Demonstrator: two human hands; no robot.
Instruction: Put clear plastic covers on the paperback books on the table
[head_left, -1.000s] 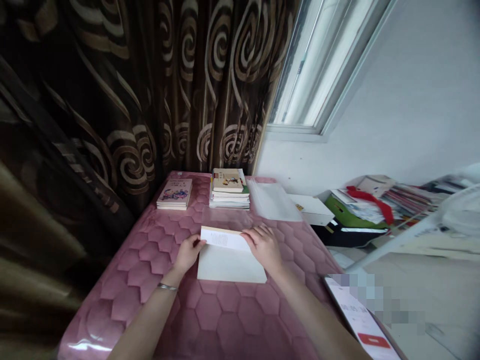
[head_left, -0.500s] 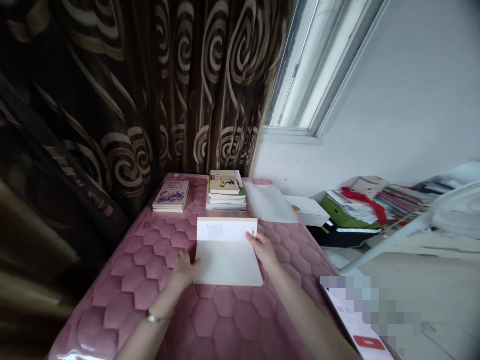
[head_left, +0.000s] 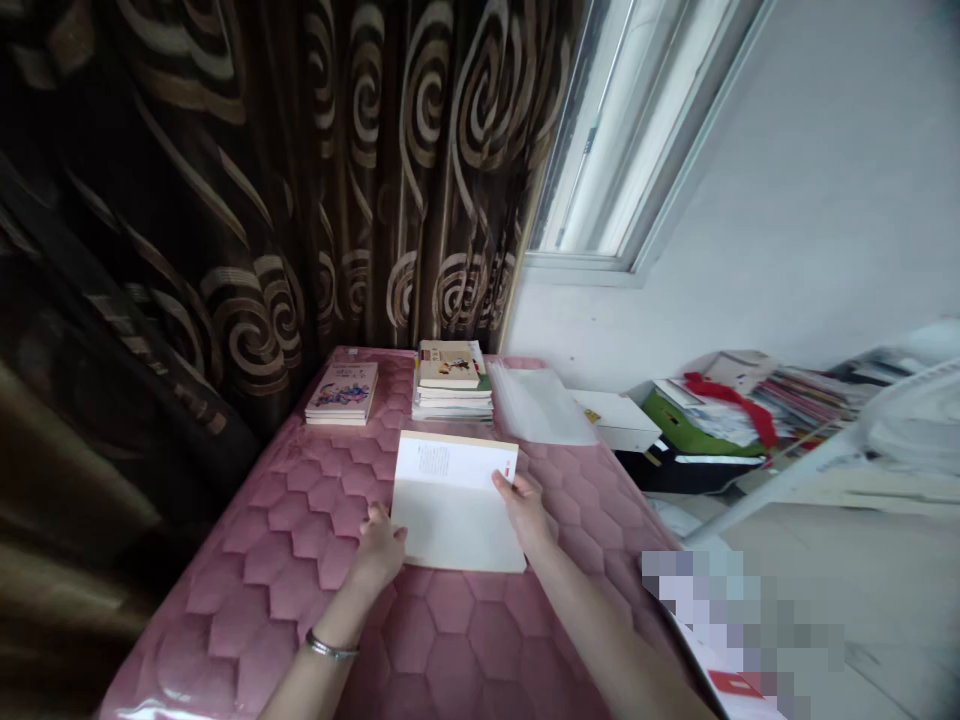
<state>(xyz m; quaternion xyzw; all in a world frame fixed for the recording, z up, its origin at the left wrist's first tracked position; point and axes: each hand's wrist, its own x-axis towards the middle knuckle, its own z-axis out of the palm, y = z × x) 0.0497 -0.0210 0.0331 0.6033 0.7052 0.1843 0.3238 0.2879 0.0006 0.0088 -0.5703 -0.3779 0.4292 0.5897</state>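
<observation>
An open book with pale pages lies slightly turned on the pink quilted surface. Small print and a red mark show on its far part. My left hand is at the book's left edge, its thumb on the near left side and its fingers curled beyond the edge. On the right, my right hand grips the book's right edge, thumb on top near the red mark and the other fingers at the side.
Thin books lie at the far left. Beside them stands a taller book stack, then clear plastic sheets and a white box. A phone-like screen, partly pixelated, is at the lower right. Dark curtains hang behind.
The book has turned slightly clockwise, its left side now a little farther away. My left hand has shifted slightly right along with it; my right hand has barely moved.
</observation>
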